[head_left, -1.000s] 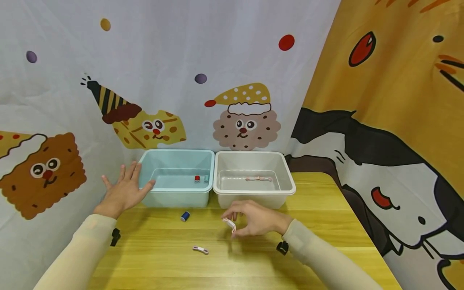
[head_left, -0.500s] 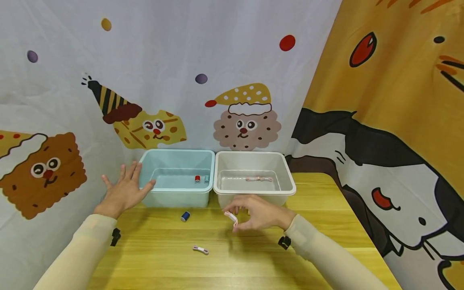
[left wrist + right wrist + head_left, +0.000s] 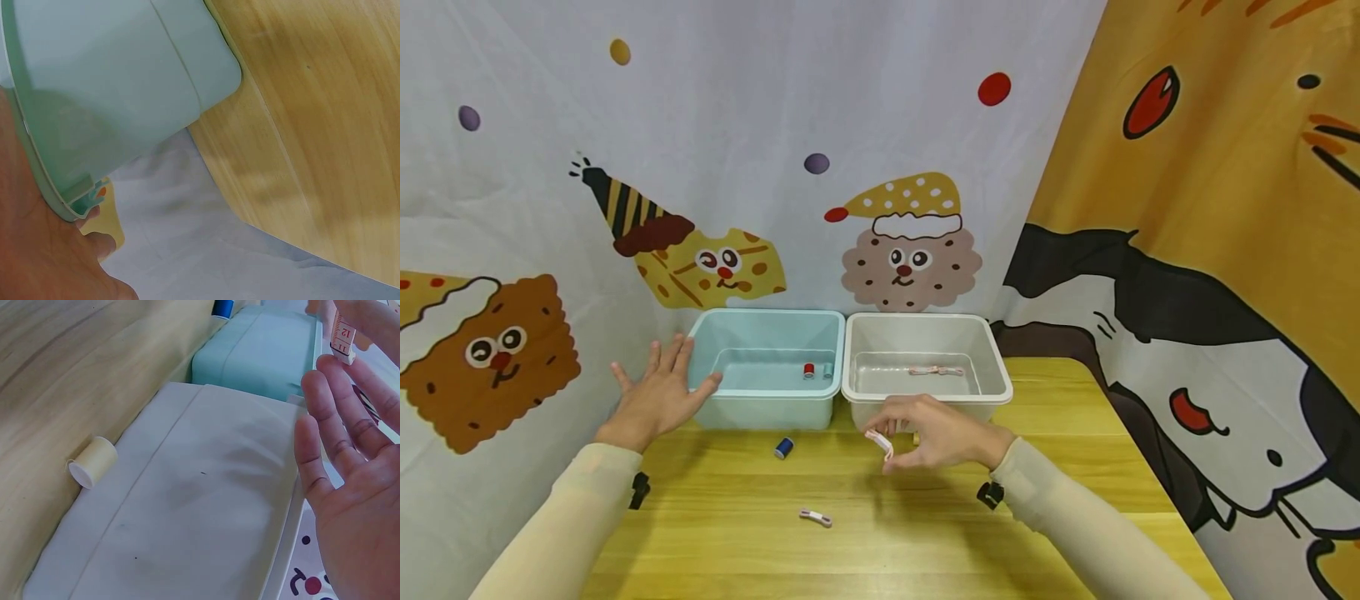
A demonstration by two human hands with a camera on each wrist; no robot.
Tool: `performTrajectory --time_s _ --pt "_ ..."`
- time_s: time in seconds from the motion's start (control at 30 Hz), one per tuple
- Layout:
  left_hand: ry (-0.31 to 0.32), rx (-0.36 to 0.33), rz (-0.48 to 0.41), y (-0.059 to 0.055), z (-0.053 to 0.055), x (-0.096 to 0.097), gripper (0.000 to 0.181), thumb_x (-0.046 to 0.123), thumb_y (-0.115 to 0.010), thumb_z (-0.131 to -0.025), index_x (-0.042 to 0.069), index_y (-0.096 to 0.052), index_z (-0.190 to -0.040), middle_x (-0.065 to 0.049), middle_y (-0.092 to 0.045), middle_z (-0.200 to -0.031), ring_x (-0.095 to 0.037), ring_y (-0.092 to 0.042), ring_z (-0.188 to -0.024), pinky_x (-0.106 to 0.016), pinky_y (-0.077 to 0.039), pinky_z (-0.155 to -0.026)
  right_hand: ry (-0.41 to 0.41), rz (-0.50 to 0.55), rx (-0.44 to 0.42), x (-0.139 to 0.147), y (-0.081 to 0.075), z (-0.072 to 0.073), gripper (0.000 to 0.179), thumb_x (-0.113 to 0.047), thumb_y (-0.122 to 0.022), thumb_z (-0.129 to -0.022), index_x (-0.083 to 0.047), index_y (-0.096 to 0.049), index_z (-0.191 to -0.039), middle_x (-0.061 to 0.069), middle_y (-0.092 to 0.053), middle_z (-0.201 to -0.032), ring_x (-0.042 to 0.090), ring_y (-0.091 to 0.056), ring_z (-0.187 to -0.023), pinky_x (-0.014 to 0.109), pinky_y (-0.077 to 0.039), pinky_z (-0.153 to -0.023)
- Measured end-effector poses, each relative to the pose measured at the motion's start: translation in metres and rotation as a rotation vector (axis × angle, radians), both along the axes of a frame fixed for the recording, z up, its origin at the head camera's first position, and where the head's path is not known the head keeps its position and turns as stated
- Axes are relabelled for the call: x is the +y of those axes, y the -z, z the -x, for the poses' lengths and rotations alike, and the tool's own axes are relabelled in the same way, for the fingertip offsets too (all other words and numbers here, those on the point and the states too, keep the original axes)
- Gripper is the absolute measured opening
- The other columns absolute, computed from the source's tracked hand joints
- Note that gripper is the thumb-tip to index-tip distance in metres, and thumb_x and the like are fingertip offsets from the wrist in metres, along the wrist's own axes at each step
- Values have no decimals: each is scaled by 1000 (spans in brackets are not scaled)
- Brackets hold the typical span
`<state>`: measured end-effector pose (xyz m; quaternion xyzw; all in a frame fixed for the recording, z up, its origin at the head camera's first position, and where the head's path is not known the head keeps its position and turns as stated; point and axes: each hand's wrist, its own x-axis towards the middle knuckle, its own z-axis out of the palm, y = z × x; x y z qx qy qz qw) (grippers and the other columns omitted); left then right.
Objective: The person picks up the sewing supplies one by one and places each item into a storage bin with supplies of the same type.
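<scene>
My right hand (image 3: 942, 435) pinches a folded soft tape measure (image 3: 879, 445) between thumb and fingers, in front of the white bin (image 3: 917, 408). Red numerals show on the tape in the right wrist view. My left hand (image 3: 658, 402) lies with spread, straight fingers at the left rim of the light blue bin (image 3: 760, 410). Inside that bin are a red thread spool (image 3: 808, 371) and a light blue spool (image 3: 827, 371). Another folded tape measure (image 3: 936, 371) lies in the white bin.
On the table (image 3: 715, 533) are a blue thread spool (image 3: 784, 448) and a small white-and-purple folded band (image 3: 816, 518). A pale yellow thread spool (image 3: 94, 462) lies by the white bin's front wall, mostly hidden behind my right hand in the head view. Printed curtains hang behind.
My right hand has moved a little away from me, up toward the white bin, with the tape measure in it. The left hand has stayed in place.
</scene>
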<state>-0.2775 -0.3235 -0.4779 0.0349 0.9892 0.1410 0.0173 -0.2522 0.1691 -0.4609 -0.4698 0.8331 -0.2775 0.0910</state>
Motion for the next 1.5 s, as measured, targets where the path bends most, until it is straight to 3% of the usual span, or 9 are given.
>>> performTrajectory --time_s 0.33,0.67,1.03,1.3,1.5 --pt "-3 -4 -2 -1 -1 1 119 89 -30 -112 0 -4 -186 -29 6 -195 -65 9 -177 -100 23 -119 -35 38 22 0 -6 6 54 -36 -97 -99 -27 -77 -149 -11 -80 -126 6 -74 -111 38 -67 -103" --pt "-2 -3 4 -1 0 1 119 89 -31 -112 0 -4 -186 -29 6 -195 -64 8 -178 -100 23 -120 8 15 53 2 -14 10 56 -31 -100 -96 -25 -79 -147 -11 -80 -124 20 -79 -112 30 -64 -102" --pt "-10 -8 0 -2 0 1 120 90 -32 -112 0 -4 -186 -28 5 -195 -64 8 -178 -101 22 -120 37 8 67 3 -20 15 56 -31 -99 -96 -27 -78 -148 -13 -80 -126 9 -74 -112 37 -65 -103" --pt "-10 -7 1 -1 0 1 120 90 -31 -112 1 -3 -187 -28 5 -195 -64 8 -178 -101 21 -120 54 4 64 3 -23 19 56 -31 -100 -96 -27 -78 -148 -11 -80 -126 11 -74 -112 32 -63 -102" --pt "-10 -10 1 0 0 0 120 90 -31 -112 1 -3 -187 -28 6 -195 -64 8 -178 -100 22 -120 67 9 54 5 -25 26 59 -37 -99 -97 -21 -78 -150 -7 -82 -126 19 -77 -111 40 -65 -101"
